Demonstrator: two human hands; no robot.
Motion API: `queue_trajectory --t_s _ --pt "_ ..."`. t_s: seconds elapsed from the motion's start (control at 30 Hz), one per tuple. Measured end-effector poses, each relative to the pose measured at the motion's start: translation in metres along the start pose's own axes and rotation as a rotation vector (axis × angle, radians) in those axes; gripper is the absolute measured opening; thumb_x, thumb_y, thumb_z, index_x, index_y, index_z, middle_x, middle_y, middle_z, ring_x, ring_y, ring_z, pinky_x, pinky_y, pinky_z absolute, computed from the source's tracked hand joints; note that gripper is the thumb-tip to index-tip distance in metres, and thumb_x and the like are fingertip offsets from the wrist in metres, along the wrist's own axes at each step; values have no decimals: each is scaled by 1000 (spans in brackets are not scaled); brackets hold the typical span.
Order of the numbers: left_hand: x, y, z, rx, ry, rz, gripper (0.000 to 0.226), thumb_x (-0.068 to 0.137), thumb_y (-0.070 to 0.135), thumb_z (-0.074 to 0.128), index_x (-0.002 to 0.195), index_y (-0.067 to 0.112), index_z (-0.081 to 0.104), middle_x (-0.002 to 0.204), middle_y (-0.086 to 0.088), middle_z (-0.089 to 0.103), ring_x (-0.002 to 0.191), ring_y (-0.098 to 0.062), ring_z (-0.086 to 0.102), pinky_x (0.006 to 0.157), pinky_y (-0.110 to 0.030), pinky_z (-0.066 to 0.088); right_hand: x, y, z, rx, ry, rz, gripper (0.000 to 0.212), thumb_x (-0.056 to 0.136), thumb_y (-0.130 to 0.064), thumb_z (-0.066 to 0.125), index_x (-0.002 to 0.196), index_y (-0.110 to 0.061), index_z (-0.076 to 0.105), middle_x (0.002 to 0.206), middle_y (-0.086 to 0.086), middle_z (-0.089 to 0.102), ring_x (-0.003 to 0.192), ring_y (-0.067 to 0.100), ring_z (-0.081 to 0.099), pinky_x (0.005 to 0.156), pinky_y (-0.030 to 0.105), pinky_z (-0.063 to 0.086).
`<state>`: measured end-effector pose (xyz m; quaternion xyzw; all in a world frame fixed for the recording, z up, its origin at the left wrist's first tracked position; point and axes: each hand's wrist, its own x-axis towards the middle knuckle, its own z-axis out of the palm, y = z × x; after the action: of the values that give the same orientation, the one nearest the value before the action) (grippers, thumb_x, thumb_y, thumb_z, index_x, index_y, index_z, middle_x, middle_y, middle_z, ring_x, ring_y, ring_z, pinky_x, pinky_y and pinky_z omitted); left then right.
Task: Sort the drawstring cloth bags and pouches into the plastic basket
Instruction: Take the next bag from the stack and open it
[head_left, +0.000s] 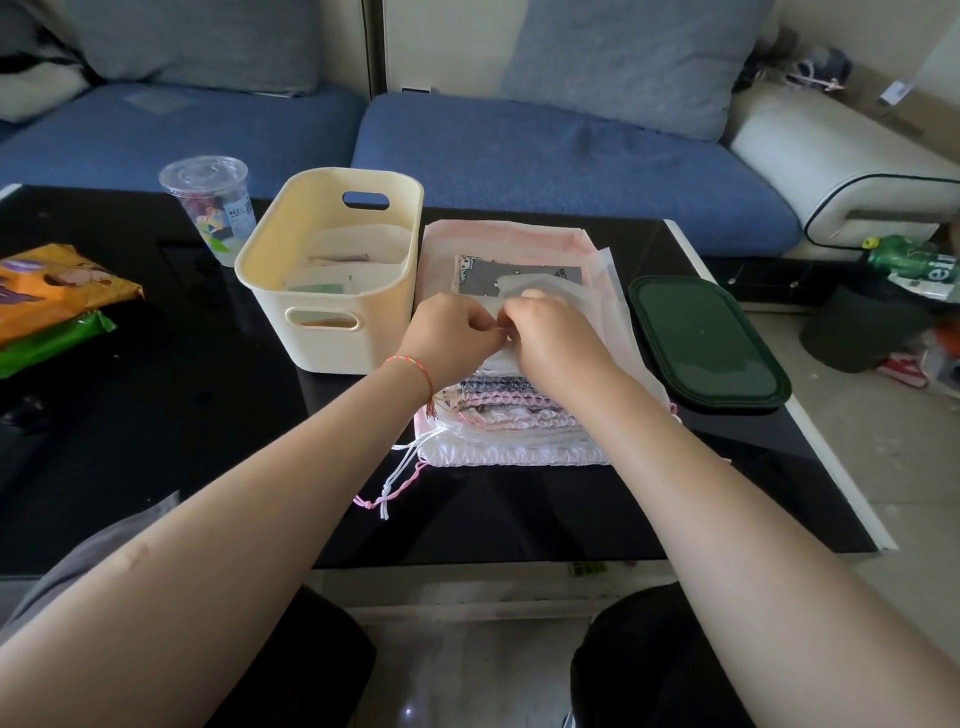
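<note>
A stack of drawstring cloth bags (524, 415) lies on the black table, pink and white ones at the bottom, their cords (397, 480) trailing toward me. On top lies a thin white pouch (550, 286). My left hand (452, 332) and my right hand (550, 338) meet over the stack, and both pinch the near edge of that white pouch. The cream plastic basket (270, 270) stands just left of the stack, with a few flat pouches inside.
A dark green lid (706, 343) lies right of the stack. A clear plastic cup (210, 208) stands behind the basket on the left. Orange and green packets (47, 306) lie at the table's left edge. A blue sofa (519, 156) runs behind the table.
</note>
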<state>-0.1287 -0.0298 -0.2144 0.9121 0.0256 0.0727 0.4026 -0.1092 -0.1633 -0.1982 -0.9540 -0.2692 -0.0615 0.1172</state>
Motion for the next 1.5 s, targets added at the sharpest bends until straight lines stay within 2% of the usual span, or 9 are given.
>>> queue_trajectory --t_s 0.13,0.23,0.3,0.43,0.53,0.63,0.87,1.1,1.5 --pt "-1 0 0 86 26 94 16 80 20 69 68 10 68 71 -9 67 74 -28 64 74 -37 51 -3 -3 -1 -74 -34 -20 19 91 3 49 107 -1 58 109 16 55 101 32 54 75 35 41" --pt "-1 -1 4 221 54 236 12 80 18 68 76 6 68 83 -13 63 80 -31 58 71 -37 45 -3 1 -5 68 -114 93 18 98 -9 46 110 -5 59 111 13 58 98 30 56 80 38 47" --pt "-2 -2 7 278 74 307 10 82 15 67 79 6 67 87 -13 59 80 -32 57 67 -34 42 -2 8 -8 266 -185 202 17 101 -15 45 108 -9 60 102 9 61 91 26 57 75 36 46" --pt "-2 -3 6 287 106 415 8 85 13 65 86 4 66 89 -13 61 84 -32 56 68 -36 41 -7 18 -11 891 -286 414 15 101 -10 48 89 -9 58 65 5 53 56 17 49 51 28 39" --pt "-3 -4 6 210 165 408 13 86 13 65 94 7 57 86 -8 61 77 -29 54 65 -37 40 -8 23 -10 1212 -313 487 16 100 -5 49 86 -9 55 64 4 49 50 14 47 46 25 37" --pt "-4 -2 8 119 204 387 22 85 9 65 95 8 46 83 -5 57 69 -26 48 60 -36 37 -6 24 -9 1355 -322 515 18 100 -5 48 84 -7 57 65 5 49 53 15 45 47 25 35" --pt "-5 -2 8 66 199 401 9 80 16 72 83 10 65 81 0 63 69 -18 60 68 -33 50 -2 23 -7 1412 -252 595 18 99 -7 49 83 -7 57 61 3 48 50 12 46 45 24 36" --pt "-3 -1 6 65 217 336 14 79 18 77 80 9 67 81 -2 66 69 -20 60 64 -24 38 -1 22 -6 1375 -256 575 18 98 -7 51 82 -5 58 61 3 48 51 14 45 46 24 36" --pt "-1 -5 5 103 128 354 11 80 17 75 78 11 65 84 -3 61 70 -16 57 67 -23 38 -3 22 -7 1284 -280 541 20 98 -6 50 80 -5 58 63 5 48 52 14 45 48 25 37"
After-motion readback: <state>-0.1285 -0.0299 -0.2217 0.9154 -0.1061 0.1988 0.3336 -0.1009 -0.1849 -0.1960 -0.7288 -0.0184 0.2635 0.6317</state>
